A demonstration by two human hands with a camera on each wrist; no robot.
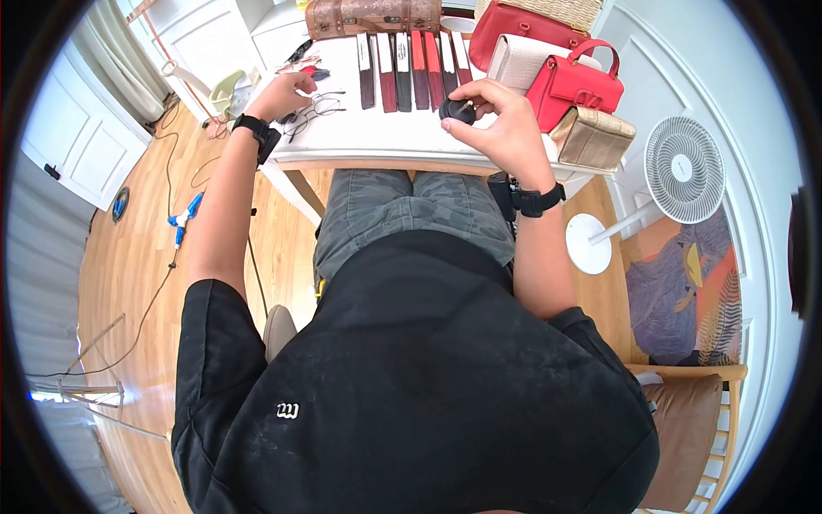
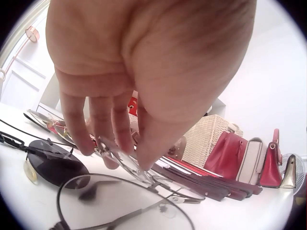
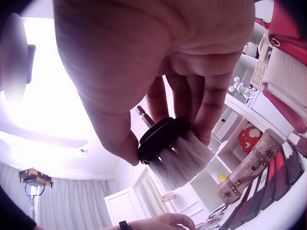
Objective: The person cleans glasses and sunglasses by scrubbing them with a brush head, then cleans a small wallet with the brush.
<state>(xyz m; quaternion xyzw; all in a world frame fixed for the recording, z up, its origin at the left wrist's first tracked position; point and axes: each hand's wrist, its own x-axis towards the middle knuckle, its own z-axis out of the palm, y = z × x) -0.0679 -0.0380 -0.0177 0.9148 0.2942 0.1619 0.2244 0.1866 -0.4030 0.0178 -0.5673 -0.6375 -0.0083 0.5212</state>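
Note:
My right hand (image 1: 505,124) holds a round drill brush (image 3: 180,163) above the table's front edge. The brush has a black base, pale bristles and a short metal shank; thumb and fingers grip the base from its sides. Over the table's left part, my left hand (image 1: 284,96) reaches down with its fingertips at a pair of thin-rimmed clear glasses (image 2: 127,163), the rim between thumb and fingers. Closer to the left wrist camera lie another pair of clear glasses (image 2: 120,201) and dark sunglasses (image 2: 57,165).
Several long narrow dark strips (image 1: 402,81) with white or red ends lie side by side mid-table. Behind them stands a brown patterned case (image 1: 368,19). Handbags, including a red bag (image 1: 574,86) and a gold bag (image 1: 595,137), fill the right side. A white fan (image 1: 683,167) stands beyond.

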